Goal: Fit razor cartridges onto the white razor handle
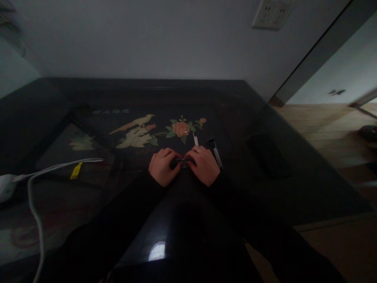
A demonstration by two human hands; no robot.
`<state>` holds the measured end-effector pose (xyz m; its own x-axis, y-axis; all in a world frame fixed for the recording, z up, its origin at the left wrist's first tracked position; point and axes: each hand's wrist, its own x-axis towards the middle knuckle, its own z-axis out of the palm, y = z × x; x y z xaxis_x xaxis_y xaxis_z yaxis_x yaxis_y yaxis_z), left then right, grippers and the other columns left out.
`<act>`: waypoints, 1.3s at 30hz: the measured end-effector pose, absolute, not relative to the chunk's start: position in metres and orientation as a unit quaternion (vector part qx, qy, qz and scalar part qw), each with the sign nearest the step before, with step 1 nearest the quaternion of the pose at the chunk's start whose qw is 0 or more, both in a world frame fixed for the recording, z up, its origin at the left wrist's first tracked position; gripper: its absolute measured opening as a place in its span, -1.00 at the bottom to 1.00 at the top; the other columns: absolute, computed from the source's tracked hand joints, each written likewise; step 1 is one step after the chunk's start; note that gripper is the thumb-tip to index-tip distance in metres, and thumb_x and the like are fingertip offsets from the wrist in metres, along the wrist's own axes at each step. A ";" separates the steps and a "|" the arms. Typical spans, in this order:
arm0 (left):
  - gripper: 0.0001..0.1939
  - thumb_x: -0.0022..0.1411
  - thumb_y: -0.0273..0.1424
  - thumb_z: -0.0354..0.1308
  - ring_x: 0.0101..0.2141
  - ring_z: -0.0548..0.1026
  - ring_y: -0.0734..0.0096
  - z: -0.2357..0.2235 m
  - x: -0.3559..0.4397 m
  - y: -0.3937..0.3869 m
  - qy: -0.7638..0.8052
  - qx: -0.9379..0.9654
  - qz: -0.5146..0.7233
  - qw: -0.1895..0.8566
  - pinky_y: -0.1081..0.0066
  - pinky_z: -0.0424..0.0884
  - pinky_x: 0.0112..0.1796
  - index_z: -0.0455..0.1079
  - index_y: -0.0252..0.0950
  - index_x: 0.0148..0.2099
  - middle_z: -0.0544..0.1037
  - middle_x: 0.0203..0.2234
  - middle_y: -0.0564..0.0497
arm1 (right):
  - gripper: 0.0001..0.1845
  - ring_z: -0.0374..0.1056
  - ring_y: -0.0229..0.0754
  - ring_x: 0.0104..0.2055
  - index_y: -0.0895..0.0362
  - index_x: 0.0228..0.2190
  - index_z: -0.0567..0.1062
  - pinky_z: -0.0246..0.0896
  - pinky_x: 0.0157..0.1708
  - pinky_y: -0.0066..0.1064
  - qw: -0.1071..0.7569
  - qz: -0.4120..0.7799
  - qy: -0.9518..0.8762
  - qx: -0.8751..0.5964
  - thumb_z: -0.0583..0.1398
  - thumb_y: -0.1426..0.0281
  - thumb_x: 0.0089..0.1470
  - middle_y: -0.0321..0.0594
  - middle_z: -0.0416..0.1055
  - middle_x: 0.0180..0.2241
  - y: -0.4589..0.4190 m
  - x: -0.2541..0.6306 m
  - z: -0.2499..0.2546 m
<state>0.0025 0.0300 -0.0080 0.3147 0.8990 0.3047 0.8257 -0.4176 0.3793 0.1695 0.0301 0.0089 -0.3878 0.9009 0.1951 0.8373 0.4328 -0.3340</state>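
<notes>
My left hand [165, 166] and my right hand [203, 163] meet over the dark glossy tabletop [235, 196]. Their bent fingers and thumbs pinch a small black object [183, 160] from either side. Its kind is hard to make out in the dim light, since the fingers cover both ends. A ring shows on my right hand. Just beyond that hand lies a slim tool [218, 155] with a dark angled head and a pale handle, perhaps a razor. A narrow white strip [196, 138] sticks out past my right fingers, its lower part hidden by them.
A bird-and-flower picture [181, 129] decorates the tabletop. At left are a white plug block [6, 186], a white cable [35, 212] and a yellow tag [75, 171]. A dark flat rectangle [268, 155] is at right. Behind stands a wall with sockets [272, 15].
</notes>
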 end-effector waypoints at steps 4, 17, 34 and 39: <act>-0.88 0.14 -0.39 0.13 -0.24 0.42 0.25 -0.008 0.002 0.031 0.525 0.808 0.254 0.089 0.26 0.30 -0.20 0.45 -0.24 -0.26 0.51 -0.31 -0.02 | -0.91 0.27 -0.10 -0.16 0.13 -0.31 0.49 0.00 -0.25 -0.31 0.175 0.080 -0.833 -0.519 0.22 0.40 0.09 -0.18 0.41 -0.26 0.030 0.170 0.009; -0.83 0.21 -0.41 0.06 -0.29 0.44 0.32 0.000 -0.003 0.032 0.492 0.791 0.345 0.111 0.31 0.33 -0.20 0.41 -0.30 -0.16 0.50 -0.33 -0.04 | -0.91 0.29 -0.15 -0.23 0.15 -0.41 0.50 0.06 -0.25 -0.34 0.261 0.109 -0.829 -0.483 0.20 0.42 0.11 -0.19 0.42 -0.35 0.037 0.175 0.009; -0.66 0.12 -0.25 0.20 -0.27 0.48 0.24 0.013 0.004 0.012 0.505 0.806 0.304 0.043 0.28 0.29 -0.19 0.36 -0.27 -0.07 0.54 -0.32 -0.05 | -0.82 0.24 -0.34 -0.58 0.17 -0.58 0.40 0.09 -0.58 -0.52 0.429 0.433 -0.641 -0.467 0.20 0.37 -0.01 -0.35 0.35 -0.62 0.019 0.170 0.020; -0.66 0.08 -0.21 0.18 -0.40 0.44 0.35 0.019 0.005 0.011 0.502 0.743 0.362 0.252 0.36 0.33 -0.31 0.35 -0.29 -0.13 0.50 -0.42 0.00 | -0.84 0.30 -0.31 -0.49 0.18 -0.51 0.45 0.17 -0.47 -0.49 0.433 0.361 -0.689 -0.456 0.17 0.37 0.06 -0.30 0.40 -0.53 0.017 0.178 0.027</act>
